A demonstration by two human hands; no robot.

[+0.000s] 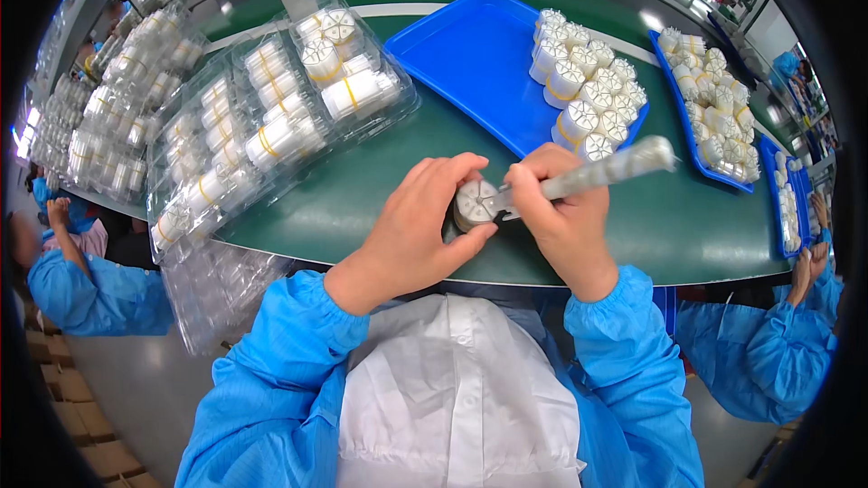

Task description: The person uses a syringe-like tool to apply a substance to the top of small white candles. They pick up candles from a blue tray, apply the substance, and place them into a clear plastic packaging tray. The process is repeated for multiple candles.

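Upright on the green table, a short white cylindrical part with a round, wedge-divided top is gripped by my left hand, thumb on its near side and fingers around the far side. My right hand is closed around a pen-like tool wrapped in pale film. Its back end points up to the right, and its narrow tip meets the right edge of the part's top. Contact there is partly hidden by my fingers. Beyond my hands, similar white cylinders stand grouped in a blue tray, some bound with yellow bands.
Clear plastic trays with banded white cylinders lie on the left, with more stacked behind. Further blue trays line the right. The green table's curved edge runs before me. Co-workers in blue sleeves sit on both sides.
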